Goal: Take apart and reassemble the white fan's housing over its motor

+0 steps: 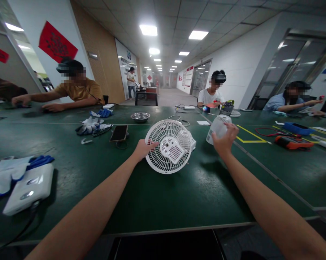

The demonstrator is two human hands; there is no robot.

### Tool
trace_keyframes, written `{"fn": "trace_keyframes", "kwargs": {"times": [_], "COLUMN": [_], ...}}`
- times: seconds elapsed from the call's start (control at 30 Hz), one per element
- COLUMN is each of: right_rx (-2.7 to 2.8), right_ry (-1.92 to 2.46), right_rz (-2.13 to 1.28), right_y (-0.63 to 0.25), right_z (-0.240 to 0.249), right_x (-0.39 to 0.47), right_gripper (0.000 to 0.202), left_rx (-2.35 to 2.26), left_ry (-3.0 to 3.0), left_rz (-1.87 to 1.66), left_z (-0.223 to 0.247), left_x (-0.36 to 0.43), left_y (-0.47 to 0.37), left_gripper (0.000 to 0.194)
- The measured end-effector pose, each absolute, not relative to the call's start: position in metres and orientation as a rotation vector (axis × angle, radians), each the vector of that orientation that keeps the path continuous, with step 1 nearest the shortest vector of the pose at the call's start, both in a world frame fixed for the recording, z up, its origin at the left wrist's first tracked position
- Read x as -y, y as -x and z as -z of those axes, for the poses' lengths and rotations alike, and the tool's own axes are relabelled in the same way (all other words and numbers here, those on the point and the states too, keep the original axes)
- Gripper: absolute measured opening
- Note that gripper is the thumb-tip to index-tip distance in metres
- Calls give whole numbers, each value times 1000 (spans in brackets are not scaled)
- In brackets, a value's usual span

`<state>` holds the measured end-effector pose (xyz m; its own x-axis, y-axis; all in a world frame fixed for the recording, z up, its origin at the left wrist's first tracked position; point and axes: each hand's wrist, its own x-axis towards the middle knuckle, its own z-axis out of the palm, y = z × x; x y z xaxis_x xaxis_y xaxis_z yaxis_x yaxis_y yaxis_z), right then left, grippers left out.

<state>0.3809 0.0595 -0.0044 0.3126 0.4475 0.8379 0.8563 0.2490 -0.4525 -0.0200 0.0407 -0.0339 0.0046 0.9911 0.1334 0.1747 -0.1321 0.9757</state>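
A round white fan grille [153,159] with slatted rings and a vented plate at its middle is tilted up over the green table. My left hand [144,148] grips its left rim, the thumb lying across the slats. To the right, my right hand [225,138] is closed around a pale, cup-shaped plastic part [216,127], fingers over its right side and thumb at the front. The two parts are apart. Behind the grille's right edge shows a white block-like piece [193,141], partly hidden.
A phone [118,133], gloves [89,127] and a metal bowl [140,116] lie beyond my left arm. At far left is a white power-bank-like box [30,187] with a cable. An orange meter [293,143] and blue tray [298,128] sit right. Several people work across the table.
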Motion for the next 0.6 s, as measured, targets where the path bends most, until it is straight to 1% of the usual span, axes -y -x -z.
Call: {"fn": "trace_keyframes", "kwargs": {"times": [0.03,0.07,0.17,0.2,0.33,0.5,0.6], "right_rx": [1431,1527,1790,1847,1975,1964,1929], "right_ry": [1321,1280,1272,1296,1363,1444,1474], "right_rz": [347,240,-32,-85,-260,-190,-20], "right_y": [-371,-360,-330,-323,-315,-329,-328], "right_z": [7,11,28,33,41,37,29], "right_x": [-58,-57,-59,-61,-67,-67,-60], "right_gripper": [67,71,89,93,96,99,88], "left_rx": [-1273,-1268,-1251,-1245,-1242,-1247,-1262], "left_ry": [-1444,-1452,-1469,-1473,-1471,-1459,-1462], "left_rz": [-1233,-1240,-1255,-1250,-1238,-1241,-1236], "left_z": [35,36,39,40,42,41,41], "left_x": [-41,-42,-45,-46,-47,-47,-46], "left_y": [20,20,22,22,24,23,22], "left_gripper": [34,34,32,31,31,33,33]}}
